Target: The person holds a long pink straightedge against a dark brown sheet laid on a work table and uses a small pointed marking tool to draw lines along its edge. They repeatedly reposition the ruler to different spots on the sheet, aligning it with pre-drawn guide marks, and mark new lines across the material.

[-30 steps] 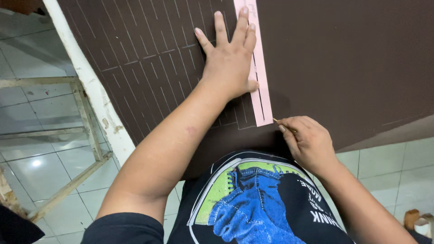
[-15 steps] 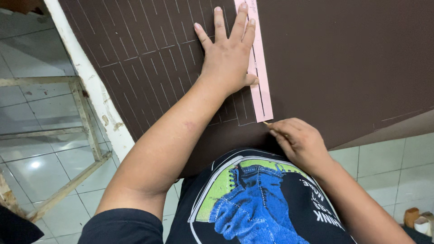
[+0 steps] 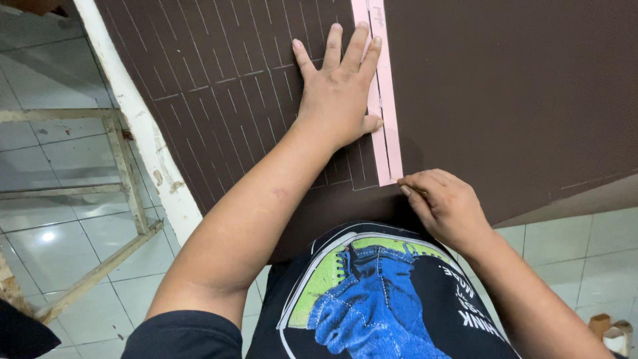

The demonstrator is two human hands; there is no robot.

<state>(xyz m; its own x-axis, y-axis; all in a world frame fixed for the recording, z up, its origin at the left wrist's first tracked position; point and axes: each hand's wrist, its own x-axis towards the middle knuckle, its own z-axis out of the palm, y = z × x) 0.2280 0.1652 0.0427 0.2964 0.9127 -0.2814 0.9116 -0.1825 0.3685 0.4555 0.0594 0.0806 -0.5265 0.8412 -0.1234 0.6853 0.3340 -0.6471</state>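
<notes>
- Your left hand [image 3: 339,93] lies flat on the brown sheet [image 3: 505,100] with the fingers spread open, and the side of the hand presses against the pink strip [image 3: 384,113]. This likely keeps the strip from sliding.
- The pink strip runs straight away from you; its near end stops just beside your right hand [image 3: 445,206].
- Your right hand is closed in a pinch on a thin tool [image 3: 417,191] at the strip's near end. The tool is mostly hidden, so you cannot tell its kind.
- Left of the strip, the sheet already carries many thin pale lines in rows. Right of it, the surface is plain.
- The near edge of the sheet hangs over your body, close to your shirt [image 3: 372,299], so little room is there for the right wrist.
- The white table edge [image 3: 143,126] borders the sheet at the left, and beyond it the tiled floor [image 3: 60,219] and a wooden frame [image 3: 126,173] lie below.
</notes>
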